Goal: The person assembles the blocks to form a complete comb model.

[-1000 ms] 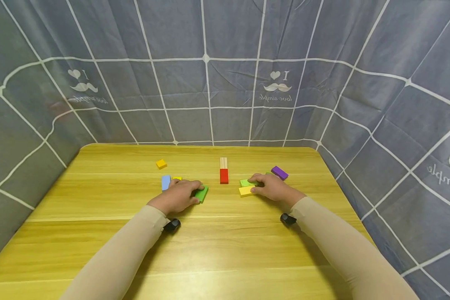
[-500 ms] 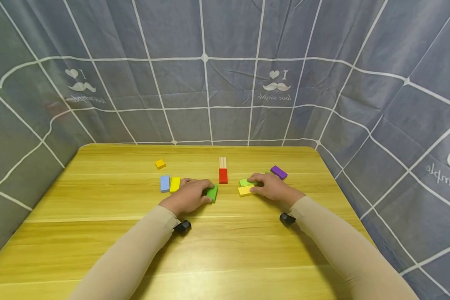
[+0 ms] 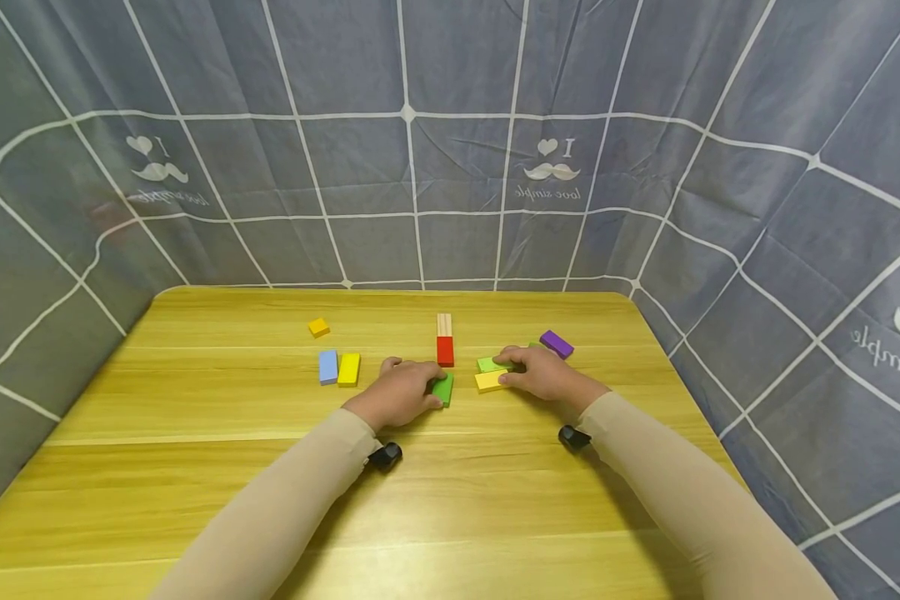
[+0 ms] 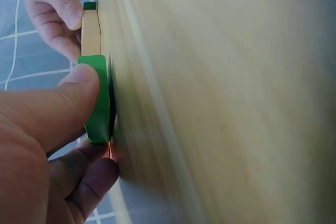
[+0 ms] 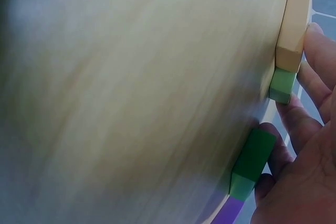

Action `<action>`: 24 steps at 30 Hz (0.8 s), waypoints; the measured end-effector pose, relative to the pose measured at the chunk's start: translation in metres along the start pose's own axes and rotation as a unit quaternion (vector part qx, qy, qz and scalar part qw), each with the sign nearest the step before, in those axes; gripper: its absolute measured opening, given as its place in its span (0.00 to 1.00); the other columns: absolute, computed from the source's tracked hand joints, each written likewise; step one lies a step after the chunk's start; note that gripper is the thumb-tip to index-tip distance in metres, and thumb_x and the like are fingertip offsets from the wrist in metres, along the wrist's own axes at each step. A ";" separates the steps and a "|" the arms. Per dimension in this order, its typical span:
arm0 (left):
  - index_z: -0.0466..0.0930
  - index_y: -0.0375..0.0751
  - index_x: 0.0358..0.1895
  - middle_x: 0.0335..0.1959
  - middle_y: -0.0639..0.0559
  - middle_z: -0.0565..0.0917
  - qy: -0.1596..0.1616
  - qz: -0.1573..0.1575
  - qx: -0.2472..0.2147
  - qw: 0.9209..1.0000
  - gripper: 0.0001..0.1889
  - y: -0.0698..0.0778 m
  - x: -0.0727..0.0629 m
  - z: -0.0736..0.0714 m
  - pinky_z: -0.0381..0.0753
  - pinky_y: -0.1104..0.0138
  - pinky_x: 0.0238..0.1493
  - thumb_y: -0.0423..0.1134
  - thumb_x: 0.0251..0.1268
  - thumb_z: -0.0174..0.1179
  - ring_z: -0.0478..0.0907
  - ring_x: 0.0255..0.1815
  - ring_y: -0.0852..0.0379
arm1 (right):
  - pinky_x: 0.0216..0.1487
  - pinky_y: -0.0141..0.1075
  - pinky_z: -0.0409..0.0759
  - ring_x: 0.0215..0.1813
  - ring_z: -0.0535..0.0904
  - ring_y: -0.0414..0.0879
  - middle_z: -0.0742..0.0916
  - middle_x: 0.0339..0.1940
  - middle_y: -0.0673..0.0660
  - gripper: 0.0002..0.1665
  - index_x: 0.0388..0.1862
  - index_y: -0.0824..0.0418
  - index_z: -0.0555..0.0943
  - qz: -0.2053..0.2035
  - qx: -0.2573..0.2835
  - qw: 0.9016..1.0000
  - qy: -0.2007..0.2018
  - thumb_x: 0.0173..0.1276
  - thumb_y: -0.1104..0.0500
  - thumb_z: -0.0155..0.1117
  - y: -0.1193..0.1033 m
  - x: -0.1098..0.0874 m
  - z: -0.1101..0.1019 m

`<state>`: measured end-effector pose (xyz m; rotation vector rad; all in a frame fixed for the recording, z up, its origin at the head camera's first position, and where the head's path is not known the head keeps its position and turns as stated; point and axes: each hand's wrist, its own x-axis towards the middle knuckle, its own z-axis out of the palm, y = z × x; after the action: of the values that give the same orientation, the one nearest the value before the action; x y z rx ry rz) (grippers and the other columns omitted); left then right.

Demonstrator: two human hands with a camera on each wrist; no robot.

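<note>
My left hand (image 3: 405, 392) pinches a green block (image 3: 442, 389) flat and low over the table, thumb on its near side. Its far end comes right up to the red block (image 3: 445, 352) in the head view. My right hand (image 3: 543, 373) rests low on the right, with bent fingers over a light green block (image 3: 487, 365) and the thumb at a pale yellow block (image 3: 489, 382). Those two blocks lie side by side. By the right hand's outer fingers sits a darker green block (image 5: 254, 156), mostly hidden in the head view.
Bare wooden blocks (image 3: 444, 325) lie behind the red one. A purple block (image 3: 557, 343) is beyond the right hand. On the left are a blue block (image 3: 328, 367), a yellow block (image 3: 348, 370) and an orange-yellow block (image 3: 318, 327). A grey curtain (image 3: 465, 167) surrounds the wooden table (image 3: 450, 500).
The left hand has carried the green block rightward, from beside the blue and yellow blocks to just in front of the red block, uncovering the yellow one. The right hand has stayed in place.
</note>
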<state>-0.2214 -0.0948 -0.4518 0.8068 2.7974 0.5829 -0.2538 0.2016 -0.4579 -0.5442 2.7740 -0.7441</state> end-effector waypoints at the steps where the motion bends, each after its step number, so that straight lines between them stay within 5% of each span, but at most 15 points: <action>1: 0.77 0.47 0.71 0.71 0.48 0.81 0.001 0.000 0.000 1.000 0.27 0.001 0.000 0.000 0.53 0.40 0.79 0.50 0.74 0.67 0.77 0.72 0.45 | 0.79 0.56 0.69 0.79 0.71 0.62 0.79 0.77 0.61 0.27 0.73 0.56 0.80 0.001 -0.001 1.000 0.000 0.78 0.51 0.67 0.000 0.000 0.000; 14: 0.80 0.49 0.71 0.73 0.51 0.78 0.013 0.003 -0.011 1.000 0.26 -0.002 0.004 0.002 0.57 0.41 0.74 0.48 0.72 0.67 0.73 0.76 0.49 | 0.78 0.55 0.70 0.78 0.72 0.61 0.80 0.75 0.60 0.27 0.72 0.57 0.81 -0.004 -0.003 1.000 0.003 0.77 0.51 0.67 -0.002 0.000 -0.001; 24: 0.78 0.53 0.74 0.73 0.52 0.78 0.024 -0.024 -0.003 0.999 0.27 -0.002 0.008 0.004 0.57 0.41 0.75 0.51 0.75 0.65 0.74 0.76 0.47 | 0.79 0.56 0.69 0.79 0.71 0.62 0.80 0.76 0.61 0.27 0.72 0.57 0.81 -0.004 0.001 1.000 0.004 0.77 0.52 0.68 -0.002 -0.001 -0.002</action>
<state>-0.2284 -0.0905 -0.4566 0.7318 2.8469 0.6109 -0.2524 0.2010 -0.4549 -0.5537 2.7804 -0.7531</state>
